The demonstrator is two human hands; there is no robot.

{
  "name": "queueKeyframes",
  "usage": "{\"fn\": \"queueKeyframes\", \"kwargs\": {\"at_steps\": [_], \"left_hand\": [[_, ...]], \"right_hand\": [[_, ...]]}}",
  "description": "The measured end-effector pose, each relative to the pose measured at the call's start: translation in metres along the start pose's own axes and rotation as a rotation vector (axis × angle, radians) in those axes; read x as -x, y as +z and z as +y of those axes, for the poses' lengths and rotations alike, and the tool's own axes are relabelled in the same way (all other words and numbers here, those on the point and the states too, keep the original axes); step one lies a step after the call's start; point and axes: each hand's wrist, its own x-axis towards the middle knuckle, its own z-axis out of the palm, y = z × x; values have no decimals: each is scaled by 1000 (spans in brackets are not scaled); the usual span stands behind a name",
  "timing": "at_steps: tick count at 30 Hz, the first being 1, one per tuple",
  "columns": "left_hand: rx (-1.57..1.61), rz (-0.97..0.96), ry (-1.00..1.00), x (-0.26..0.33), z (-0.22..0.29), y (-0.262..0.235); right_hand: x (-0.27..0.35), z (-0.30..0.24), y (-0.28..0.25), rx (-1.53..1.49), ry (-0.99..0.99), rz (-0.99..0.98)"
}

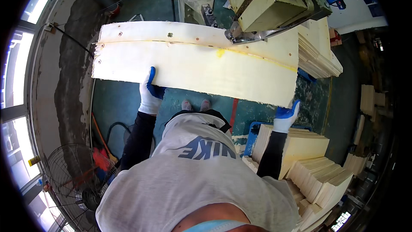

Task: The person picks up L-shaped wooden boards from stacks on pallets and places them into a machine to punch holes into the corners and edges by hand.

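Pale rectangular wood-veneer sheet (193, 66), apparently at feeding step under olive-green metal machine head (268, 15), pinched by blue-and-white-gloved left hand (150, 96), grip of similarly gloved right hand (286, 118) unclear, likely needs level guiding next.

Daylight enters through the tall, metal-framed glass windows (19, 68) at left, their panes blown out to white. The pale, flat wooden board (193, 66) reflects brightly, its grain partly washed out. The far right turns dim. Fisheye distortion bends straight edges; black darkness rings the view.
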Motion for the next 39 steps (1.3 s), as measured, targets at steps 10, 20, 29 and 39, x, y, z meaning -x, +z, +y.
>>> {"fn": "queueKeyframes", "kwargs": {"at_steps": [10,20,29,39], "left_hand": [[-32,-46,34,-14,8,8],[-122,-115,109,-26,14,-5],[-122,-88,-23,-24,19,-5],[-100,-107,83,-30,14,-7]], "right_hand": [[-57,-22,55,1070,-175,-375],[-48,4,52,1044,-87,-300],[-49,5,42,992,-112,-341],[-65,-7,37,837,-77,-446]]}}
